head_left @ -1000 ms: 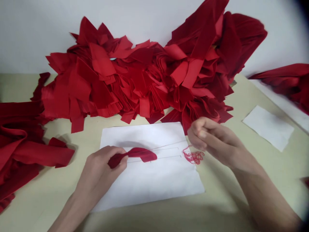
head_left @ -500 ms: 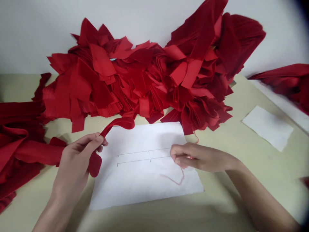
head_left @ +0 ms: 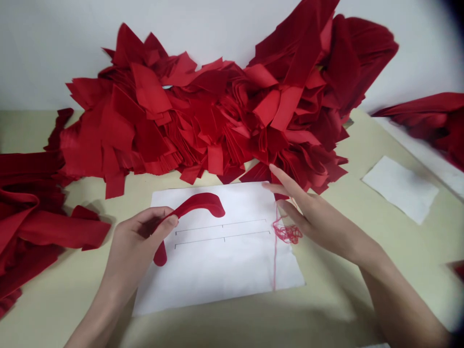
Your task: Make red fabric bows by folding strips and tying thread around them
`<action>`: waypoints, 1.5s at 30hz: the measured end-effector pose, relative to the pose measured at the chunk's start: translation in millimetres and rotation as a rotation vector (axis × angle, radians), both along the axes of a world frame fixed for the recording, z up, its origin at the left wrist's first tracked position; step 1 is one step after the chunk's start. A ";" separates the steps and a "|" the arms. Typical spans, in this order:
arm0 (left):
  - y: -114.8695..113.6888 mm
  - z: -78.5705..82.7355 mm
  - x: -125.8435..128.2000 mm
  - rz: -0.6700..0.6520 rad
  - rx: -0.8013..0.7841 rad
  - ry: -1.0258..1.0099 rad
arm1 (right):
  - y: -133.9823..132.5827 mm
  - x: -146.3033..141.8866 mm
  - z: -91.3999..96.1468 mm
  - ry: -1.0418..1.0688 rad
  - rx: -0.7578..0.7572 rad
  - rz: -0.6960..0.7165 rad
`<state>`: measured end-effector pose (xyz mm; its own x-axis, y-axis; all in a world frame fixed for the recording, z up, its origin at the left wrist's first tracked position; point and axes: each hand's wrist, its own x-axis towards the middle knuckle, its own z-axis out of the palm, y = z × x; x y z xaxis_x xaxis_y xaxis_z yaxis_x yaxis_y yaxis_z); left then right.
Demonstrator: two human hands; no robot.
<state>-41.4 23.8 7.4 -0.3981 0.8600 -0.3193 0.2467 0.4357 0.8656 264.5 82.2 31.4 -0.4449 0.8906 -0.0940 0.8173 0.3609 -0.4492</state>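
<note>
At the table (head_left: 32,128), my left fingers (head_left: 164,221) pinched a red fabric strip (head_left: 195,205) above the paper (head_left: 217,275); my right fingers (head_left: 286,192) stayed spread open, released, by red thread (head_left: 287,234).

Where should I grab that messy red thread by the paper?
Pinch the tangle itself, coming from the right, where the right hand is nearest. It's a loose, puffy bunch at the edge of the paper, so it should be easy to pinch. The long strand lying down the paper is thin and flat, so it's probably harder to pick up.
</note>
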 end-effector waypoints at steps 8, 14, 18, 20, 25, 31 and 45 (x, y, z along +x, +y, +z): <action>-2.1 -4.0 -1.9 -0.141 -0.043 -0.159 | 12.6 -3.3 -0.3 0.052 0.134 -0.037; -2.5 1.5 2.6 -0.629 -0.041 -0.599 | 17.4 -26.1 16.1 0.329 -0.080 0.007; -2.1 0.2 10.3 -0.823 0.052 -0.620 | 7.8 -57.5 22.6 0.584 -0.289 0.046; -4.3 -2.0 15.5 -0.878 0.074 -0.646 | 2.0 -74.0 21.6 0.680 -0.373 0.062; -11.9 -0.7 29.6 -0.920 0.045 -0.709 | -3.7 -102.6 13.9 0.796 -0.487 0.056; -13.8 1.2 33.9 -0.844 -0.060 -0.758 | 6.1 -103.3 8.9 1.054 -0.714 -0.052; -9.8 8.4 15.5 -0.861 -0.078 -0.598 | 20.3 -46.1 7.8 1.122 -0.602 -0.364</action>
<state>-25.9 14.0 15.8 0.5793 0.7460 -0.3285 0.0409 0.3759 0.9258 218.4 102.5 39.1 -0.2860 0.9238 -0.2547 -0.0929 -0.2912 -0.9521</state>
